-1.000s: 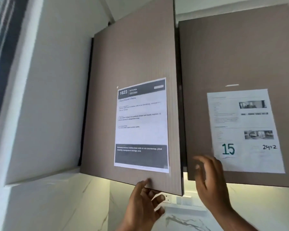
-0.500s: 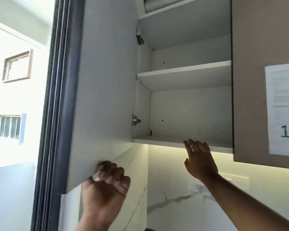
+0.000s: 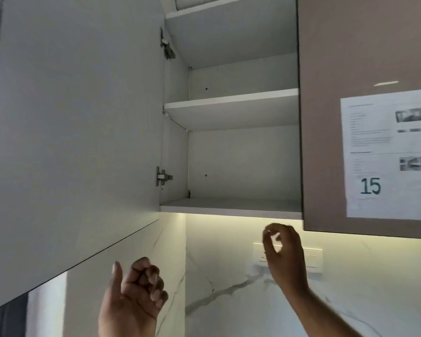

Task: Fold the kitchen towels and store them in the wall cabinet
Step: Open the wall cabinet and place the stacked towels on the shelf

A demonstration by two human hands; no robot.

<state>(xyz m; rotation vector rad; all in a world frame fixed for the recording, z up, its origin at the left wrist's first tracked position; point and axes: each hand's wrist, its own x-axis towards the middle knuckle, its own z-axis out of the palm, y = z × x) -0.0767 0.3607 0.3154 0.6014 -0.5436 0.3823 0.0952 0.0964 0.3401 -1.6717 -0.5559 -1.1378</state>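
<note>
1. Cut off: the sheet of paper (image 3: 389, 154) taped to the closed door (image 3: 326, 117) runs off the right edge. "15" is readable, but the small print and its two photos are too blurred to read.
2. Cut off: a ribbed silvery thing (image 3: 199, 1) sits at the top edge above the top shelf (image 3: 216, 13); I cannot tell what it is.
3. Partly hidden: the wall plate (image 3: 311, 259) on the marble wall (image 3: 229, 300) is behind the right hand, and its details are unclear.
4. Dark strip (image 3: 7, 312) at bottom left, below the open door (image 3: 75, 142); too dim to identify.
5. Wall cabinet (image 3: 231, 154): up on the wall, above both hands. Its left door is swung wide open and its inside is in view, with a light glowing under it.
6. Left hand (image 3: 134, 295): low, below the open door's bottom edge and apart from it. The fingers are curled into the palm with the thumb sticking up, and it holds nothing.
7. Right hand (image 3: 283, 254): just under the bottom shelf (image 3: 229, 207), not touching it, and motion-blurred. The fingers are bent in toward the thumb, with nothing seen between them.
8. Counts:
   - 2 hands
   - 2 doors (1 open, 1 closed)
   - 3 shelf boards, counting the middle shelf (image 3: 229, 105)
   - 2 hinges: upper hinge (image 3: 167, 47) and lower hinge (image 3: 162, 176)
   - 2 peg holes in the back panel
   - 1 sheet of paper
</note>
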